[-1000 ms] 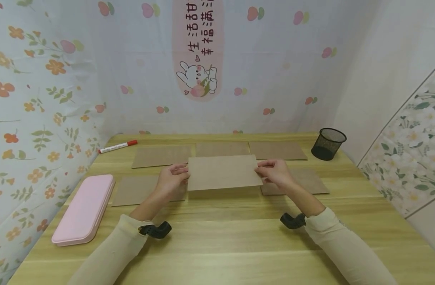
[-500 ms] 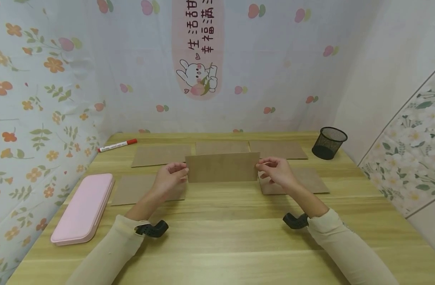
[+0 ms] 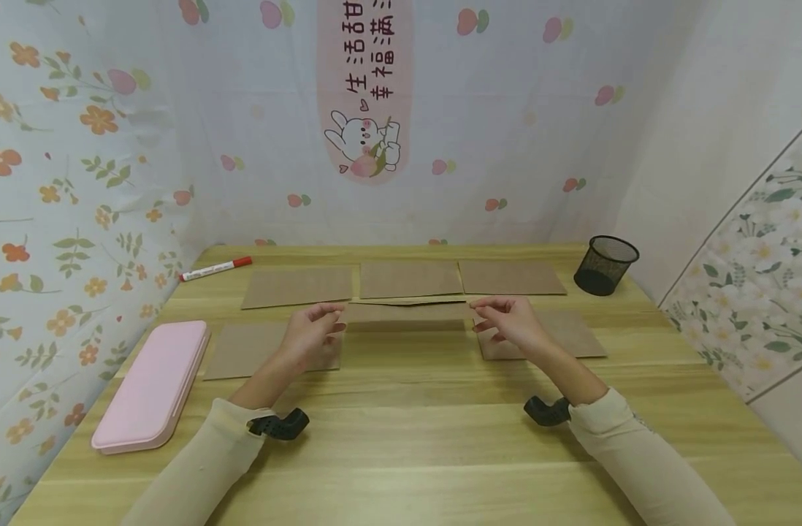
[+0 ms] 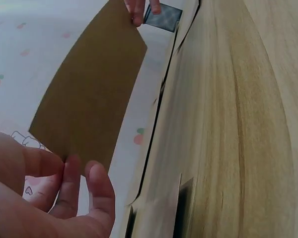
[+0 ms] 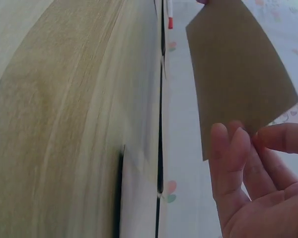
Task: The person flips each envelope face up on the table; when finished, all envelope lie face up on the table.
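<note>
A thin brown kraft card [image 3: 407,313] is held level in the air over the middle of the table, seen nearly edge-on in the head view. My left hand [image 3: 309,332] pinches its left end between thumb and fingers. At the opposite end, my right hand [image 3: 511,318] pinches it the same way. Both wrist views show the card's broad face [image 4: 89,94], slightly bowed along its length. Beneath my left hand lies a similar brown card [image 3: 243,351], and another brown card [image 3: 562,336] lies beneath my right hand.
Three more brown cards, one of them the middle card [image 3: 410,280], form a row at the back. A red-capped marker [image 3: 215,269] lies back left, a pink case [image 3: 153,387] at the left edge. At the back right stands a black mesh pen holder [image 3: 606,264].
The held card has tipped from showing its broad face to lying nearly edge-on in the head view. Both hands keep their pinch and have stayed almost in place.
</note>
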`<state>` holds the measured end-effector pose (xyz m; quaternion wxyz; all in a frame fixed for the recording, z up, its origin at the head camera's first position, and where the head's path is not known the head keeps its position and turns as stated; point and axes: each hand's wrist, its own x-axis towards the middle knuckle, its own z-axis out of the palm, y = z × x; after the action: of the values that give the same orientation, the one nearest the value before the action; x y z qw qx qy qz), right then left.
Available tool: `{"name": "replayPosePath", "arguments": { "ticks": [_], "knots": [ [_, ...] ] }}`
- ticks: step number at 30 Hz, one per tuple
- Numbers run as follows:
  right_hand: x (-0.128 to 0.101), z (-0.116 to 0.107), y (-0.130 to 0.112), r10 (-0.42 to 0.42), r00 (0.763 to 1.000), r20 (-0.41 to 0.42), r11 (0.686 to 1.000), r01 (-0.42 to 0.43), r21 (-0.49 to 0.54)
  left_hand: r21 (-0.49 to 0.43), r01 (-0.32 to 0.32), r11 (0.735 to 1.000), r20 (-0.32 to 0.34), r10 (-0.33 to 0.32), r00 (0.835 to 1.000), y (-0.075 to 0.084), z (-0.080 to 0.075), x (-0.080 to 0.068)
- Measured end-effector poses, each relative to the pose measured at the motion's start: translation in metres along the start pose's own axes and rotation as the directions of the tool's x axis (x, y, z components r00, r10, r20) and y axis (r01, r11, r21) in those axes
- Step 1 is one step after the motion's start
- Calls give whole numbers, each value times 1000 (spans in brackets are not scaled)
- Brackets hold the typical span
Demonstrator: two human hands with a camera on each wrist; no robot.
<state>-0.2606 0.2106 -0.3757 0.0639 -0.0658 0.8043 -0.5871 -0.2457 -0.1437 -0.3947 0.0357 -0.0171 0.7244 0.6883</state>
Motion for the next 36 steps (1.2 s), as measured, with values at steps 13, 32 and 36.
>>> {"name": "replayPosePath", "arguments": {
  "ticks": [13,32,36],
  "knots": [
    [7,2,12,-7,999,44,992,13,-124,293,-132,947,-4,139,990,-2,1,-1],
    [9,5,24,-62,998,21,973,66,-223,606,-162,779,65,154,986,-2,12,-6],
    [7,6,23,-52,998,26,968,56,-244,618,-147,772,80,124,989,-2,14,-9]
  ]
}}
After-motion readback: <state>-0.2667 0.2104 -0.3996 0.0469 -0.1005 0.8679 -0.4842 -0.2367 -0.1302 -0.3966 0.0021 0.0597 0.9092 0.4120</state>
